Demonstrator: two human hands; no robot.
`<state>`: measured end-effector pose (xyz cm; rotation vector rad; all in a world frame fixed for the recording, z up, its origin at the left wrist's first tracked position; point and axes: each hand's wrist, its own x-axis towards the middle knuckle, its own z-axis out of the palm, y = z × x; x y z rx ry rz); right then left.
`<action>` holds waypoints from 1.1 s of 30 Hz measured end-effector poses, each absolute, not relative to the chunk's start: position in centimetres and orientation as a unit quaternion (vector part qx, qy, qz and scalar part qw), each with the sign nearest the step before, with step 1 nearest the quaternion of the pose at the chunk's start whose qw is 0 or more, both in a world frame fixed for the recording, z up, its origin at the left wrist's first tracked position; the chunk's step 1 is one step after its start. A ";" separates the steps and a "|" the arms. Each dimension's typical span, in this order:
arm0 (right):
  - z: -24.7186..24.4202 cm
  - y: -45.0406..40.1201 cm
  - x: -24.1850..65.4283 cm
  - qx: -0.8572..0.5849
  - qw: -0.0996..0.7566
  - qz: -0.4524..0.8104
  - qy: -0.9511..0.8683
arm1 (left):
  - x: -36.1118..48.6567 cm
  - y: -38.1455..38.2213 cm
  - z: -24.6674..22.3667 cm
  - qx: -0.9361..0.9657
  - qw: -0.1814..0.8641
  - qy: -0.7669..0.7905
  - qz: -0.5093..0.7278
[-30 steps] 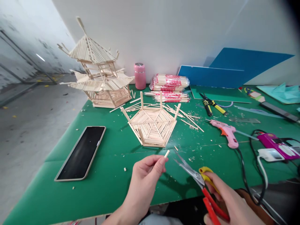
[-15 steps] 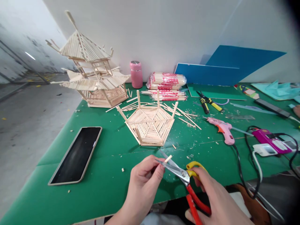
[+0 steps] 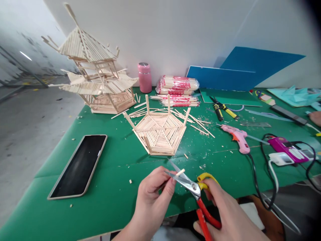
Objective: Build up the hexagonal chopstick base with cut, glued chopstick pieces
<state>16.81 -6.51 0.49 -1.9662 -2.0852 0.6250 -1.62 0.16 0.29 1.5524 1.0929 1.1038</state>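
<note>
Between thumb and fingers, my left hand (image 3: 154,195) pinches a short wooden stick (image 3: 180,172), whose pale end sticks out past the thumb. My right hand (image 3: 225,207) grips scissors (image 3: 192,187) with red and yellow handles. The scissor blades are parted around the stick, one in front of it and one behind. Just beyond the hands stands a six-sided base (image 3: 160,132) made of wooden sticks, with short posts rising at its corners. A small cut piece of stick (image 3: 130,181) lies left of my left hand.
A stick-built pagoda (image 3: 100,77) stands at the back left, near a pink flask (image 3: 144,77) and packs of sticks (image 3: 178,85). A phone (image 3: 79,165) lies left. On the right are a pink glue gun (image 3: 235,136), pliers (image 3: 222,108) and a cabled purple device (image 3: 288,150). Another person's hand (image 3: 315,117) shows far right.
The view has shifted slightly. Both hands keep their holds on the stick and the scissors, and the scissors have moved a little to the left.
</note>
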 end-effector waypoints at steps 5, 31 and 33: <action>0.3 -7.2 16.5 -0.683 0.097 0.270 -0.672 | -1.4 0.1 0.2 0.663 0.425 0.423 0.447; 0.2 -7.1 15.6 -0.680 0.138 0.383 -0.610 | -1.5 0.1 0.7 0.710 0.344 0.406 0.460; 0.5 -7.0 15.6 -0.685 0.129 0.354 -0.623 | -1.7 0.1 0.6 0.705 0.355 0.410 0.458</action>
